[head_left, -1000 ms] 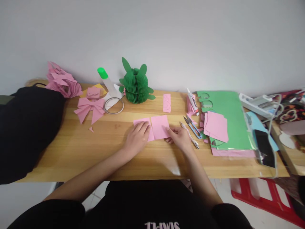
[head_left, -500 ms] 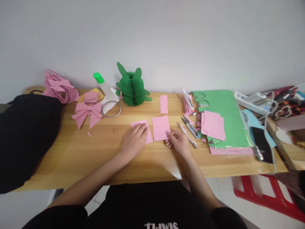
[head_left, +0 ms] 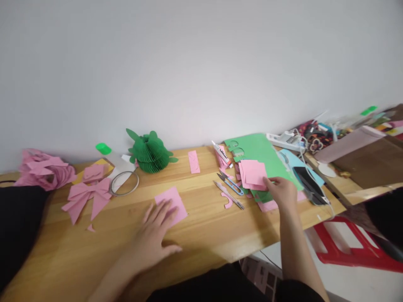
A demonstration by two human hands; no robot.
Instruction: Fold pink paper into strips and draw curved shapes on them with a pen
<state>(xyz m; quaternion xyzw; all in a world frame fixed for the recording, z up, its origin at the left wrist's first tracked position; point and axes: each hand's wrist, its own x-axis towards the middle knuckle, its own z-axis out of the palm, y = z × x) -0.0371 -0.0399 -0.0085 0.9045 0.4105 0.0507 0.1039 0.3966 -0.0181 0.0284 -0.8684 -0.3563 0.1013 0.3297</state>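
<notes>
My left hand [head_left: 153, 235] lies with fingers spread, its fingertips on a square of pink paper [head_left: 178, 209] on the wooden table. My right hand [head_left: 282, 193] pinches the right edge of another pink paper square [head_left: 253, 173] between thumb and fingers. That square is over the pile of pink squares on the green sheet [head_left: 270, 153]; whether it touches the pile I cannot tell. Left of the pile lie blue-handled snips [head_left: 231, 183], a pen-like tool [head_left: 227, 193] and a curved pink scrap [head_left: 227, 202].
A green honeycomb paper figure [head_left: 151, 153] stands near the wall. To its left are a glue bottle [head_left: 113, 159], a tape ring [head_left: 137, 184] and a pink paper bow [head_left: 90, 193]. A glue tube [head_left: 222, 154], phone [head_left: 310, 184] and power strip [head_left: 285, 142] lie rightward.
My right hand has carried a pink square rightward from the table's middle to the pile, uncovering a curved scrap. My left hand has spread its fingers. The view has turned right.
</notes>
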